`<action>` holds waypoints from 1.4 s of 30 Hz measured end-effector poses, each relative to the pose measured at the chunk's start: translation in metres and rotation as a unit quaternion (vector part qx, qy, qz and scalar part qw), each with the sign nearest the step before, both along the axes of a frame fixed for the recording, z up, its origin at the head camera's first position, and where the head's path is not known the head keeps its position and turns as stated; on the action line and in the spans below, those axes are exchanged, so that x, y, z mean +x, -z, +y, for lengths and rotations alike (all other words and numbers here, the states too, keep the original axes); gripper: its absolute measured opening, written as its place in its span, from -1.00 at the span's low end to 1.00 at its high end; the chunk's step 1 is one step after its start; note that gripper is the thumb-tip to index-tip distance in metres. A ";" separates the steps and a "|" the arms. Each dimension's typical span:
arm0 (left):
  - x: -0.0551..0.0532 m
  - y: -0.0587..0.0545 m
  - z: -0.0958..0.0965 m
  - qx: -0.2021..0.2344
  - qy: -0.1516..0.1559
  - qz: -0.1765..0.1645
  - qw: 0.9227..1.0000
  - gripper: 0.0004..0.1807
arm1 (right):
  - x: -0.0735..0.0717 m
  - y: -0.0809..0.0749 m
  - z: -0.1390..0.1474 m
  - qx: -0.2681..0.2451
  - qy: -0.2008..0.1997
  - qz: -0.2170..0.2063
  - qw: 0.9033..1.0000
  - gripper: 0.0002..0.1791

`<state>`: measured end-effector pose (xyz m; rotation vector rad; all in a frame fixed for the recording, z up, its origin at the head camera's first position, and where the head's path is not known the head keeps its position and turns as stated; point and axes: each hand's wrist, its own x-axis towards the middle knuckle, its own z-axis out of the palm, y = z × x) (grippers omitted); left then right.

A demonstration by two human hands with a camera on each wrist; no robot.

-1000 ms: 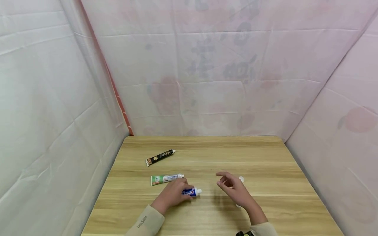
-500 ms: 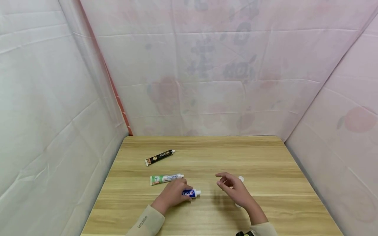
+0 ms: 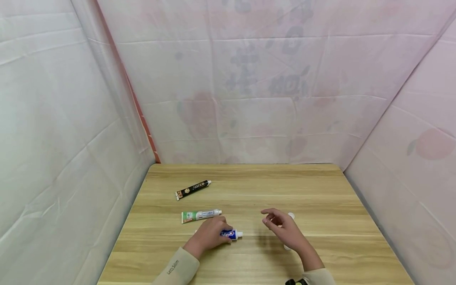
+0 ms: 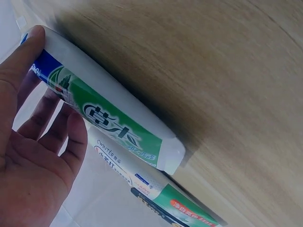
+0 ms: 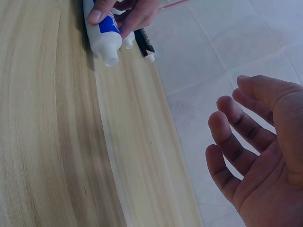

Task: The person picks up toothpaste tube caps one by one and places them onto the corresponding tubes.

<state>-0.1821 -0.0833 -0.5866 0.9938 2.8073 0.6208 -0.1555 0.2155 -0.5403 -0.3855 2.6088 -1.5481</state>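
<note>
My left hand (image 3: 210, 234) grips a toothpaste tube (image 4: 116, 101) near its capped end, thumb on one side and fingers on the other. Its label is blue towards the white cap and green towards the tail, and it lies low over the table, cap pointing right. In the head view most of this tube (image 3: 229, 234) is hidden under the hand. Just beyond it lies a green and white toothpaste tube (image 3: 201, 215). To the right, my right hand (image 3: 283, 227) hovers over the table with loosely bent fingers and holds nothing, as the right wrist view confirms.
Farther back on the wooden table (image 3: 270, 182) lies a black toothpaste tube (image 3: 193, 190), tilted. A white round piece (image 3: 291, 215) shows beside my right hand, and another white piece (image 3: 287, 247) is partly hidden by the wrist. White sheets (image 3: 249, 130) wall in the table.
The tube in my left hand has shifted very slightly towards me, and its pale tail end now peeks out behind the hand. My right hand is nearly still.
</note>
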 end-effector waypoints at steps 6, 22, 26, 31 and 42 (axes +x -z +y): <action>0.000 0.002 -0.002 0.003 -0.001 -0.007 1.000 -0.58 | 0.000 0.002 0.001 -0.003 -0.003 0.001 1.000 -0.76; -0.002 -0.001 -0.009 0.021 -0.015 0.019 0.999 -0.49 | 0.002 0.005 0.002 -0.006 -0.013 -0.005 1.000 -0.73; -0.003 -0.005 -0.011 0.038 -0.018 0.051 0.998 -0.55 | 0.008 -0.011 -0.002 -0.013 -0.011 -0.022 1.000 -0.74; -0.003 -0.007 -0.014 0.036 -0.029 0.075 0.996 -0.60 | 0.012 -0.020 -0.003 -0.004 -0.015 -0.017 1.000 -0.77; -0.006 -0.007 -0.019 0.055 -0.062 0.088 0.993 -0.66 | 0.000 0.026 0.010 0.006 0.005 -0.011 1.000 -0.73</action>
